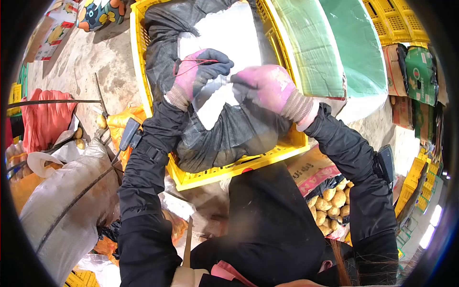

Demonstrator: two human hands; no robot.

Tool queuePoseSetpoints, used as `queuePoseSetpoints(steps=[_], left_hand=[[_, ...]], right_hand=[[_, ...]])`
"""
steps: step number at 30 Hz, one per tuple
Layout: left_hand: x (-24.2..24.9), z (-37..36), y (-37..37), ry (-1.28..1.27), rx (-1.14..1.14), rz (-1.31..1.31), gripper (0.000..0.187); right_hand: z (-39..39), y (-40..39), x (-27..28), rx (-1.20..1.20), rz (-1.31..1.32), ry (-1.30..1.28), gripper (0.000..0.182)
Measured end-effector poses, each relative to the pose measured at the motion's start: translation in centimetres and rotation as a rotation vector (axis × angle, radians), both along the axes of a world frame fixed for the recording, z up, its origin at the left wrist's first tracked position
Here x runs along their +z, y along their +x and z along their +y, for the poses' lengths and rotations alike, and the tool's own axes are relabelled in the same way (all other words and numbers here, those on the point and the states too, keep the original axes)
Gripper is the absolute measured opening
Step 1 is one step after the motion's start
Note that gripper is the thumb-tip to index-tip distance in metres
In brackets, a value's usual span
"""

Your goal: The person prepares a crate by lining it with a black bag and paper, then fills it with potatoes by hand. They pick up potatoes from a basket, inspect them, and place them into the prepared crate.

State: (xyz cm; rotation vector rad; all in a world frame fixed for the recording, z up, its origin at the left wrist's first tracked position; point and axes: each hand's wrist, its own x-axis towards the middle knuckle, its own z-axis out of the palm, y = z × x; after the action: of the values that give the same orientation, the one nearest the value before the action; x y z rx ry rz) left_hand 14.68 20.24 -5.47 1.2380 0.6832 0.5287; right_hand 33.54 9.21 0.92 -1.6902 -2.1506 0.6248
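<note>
Both hands wear pink gloves with dark fingertips. My left hand [201,71] is closed on a thin red string [186,61], which loops out to the left over the glove. Close to its right, my right hand [265,86] has its fingers pinched together; what they hold, if anything, is too small to tell. Below the hands lies a dark plastic bag [224,138] with a white sheet [234,33] on top. The bag fills a yellow crate [210,178].
Green-covered boxes [358,43] stand right of the crate. Lower right is a sack of potatoes [330,205]. At the left lie a white sack [71,201] and red cloth [47,115]. Yellow crates [399,21] are at the upper right.
</note>
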Motion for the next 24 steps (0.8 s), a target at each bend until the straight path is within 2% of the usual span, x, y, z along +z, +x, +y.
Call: queuePoseSetpoints(steps=[2,4,5,7,8,9,11,12,13,15,17,19,21,22,23,24], left_hand=[[-0.7,0.2,-0.2,-0.064,-0.013,-0.203,0.013],[-1.1,0.2,-0.3,-0.049,-0.036,-0.207,0.015],[-1.0,0.4,-0.2,-0.028,-0.053,-0.210,0.017],[-0.8,0.6,-0.4,0.014,-0.062,-0.166,0.018],[-0.9,0.7,-0.6,-0.014,-0.057,-0.200,0.018],[-1.0,0.6,-0.8,-0.046,-0.050,-0.234,0.018],[-1.3,0.6,-0.8,-0.023,-0.018,-0.212,0.016],[-1.3,0.7,-0.8,0.006,0.014,-0.195,0.015],[-1.4,0.7,-0.6,0.035,0.043,-0.180,0.014],[-1.3,0.4,-0.2,0.135,0.105,-0.132,0.015],[-1.2,0.4,-0.1,0.792,0.291,0.067,0.017],[-1.1,0.4,-0.1,0.758,0.324,0.040,0.015],[-0.4,0.5,0.1,0.834,0.264,0.186,0.015],[-1.2,1.0,0.3,0.985,0.288,0.283,0.016],[-0.7,1.1,0.5,0.984,0.286,0.283,0.016],[-0.1,1.3,0.6,1.139,0.351,0.304,0.016]], right_hand=[[0.1,-0.4,0.6,0.069,-0.073,-0.033,0.024],[1.5,-0.6,0.0,-0.346,0.455,0.076,0.030],[2.5,0.1,-0.1,-0.416,0.545,-0.181,0.036],[3.8,-0.6,-3.0,-0.227,0.684,-0.089,0.038],[4.0,-0.9,-3.5,-0.136,0.637,0.015,0.038],[4.0,-0.9,-3.9,-0.140,0.641,0.010,0.038],[4.5,-0.8,-4.3,-0.340,0.654,-0.286,0.036],[4.7,-0.9,-4.3,-0.379,0.796,-0.313,0.034],[4.9,-1.0,-4.6,-0.378,0.798,-0.312,0.034],[5.0,-1.3,-5.4,-0.362,0.801,-0.214,0.035],[4.9,-1.1,-5.0,-0.395,0.889,-0.269,0.037],[5.1,-1.1,-3.9,-0.419,0.978,-0.328,0.039],[5.6,-0.2,-3.4,-0.344,1.109,-0.553,0.041],[6.0,-0.2,-3.7,-0.310,1.146,-0.577,0.033],[6.4,0.0,-3.8,-0.312,1.146,-0.577,0.033],[6.7,0.1,-3.9,-0.299,1.139,-0.603,0.030]])
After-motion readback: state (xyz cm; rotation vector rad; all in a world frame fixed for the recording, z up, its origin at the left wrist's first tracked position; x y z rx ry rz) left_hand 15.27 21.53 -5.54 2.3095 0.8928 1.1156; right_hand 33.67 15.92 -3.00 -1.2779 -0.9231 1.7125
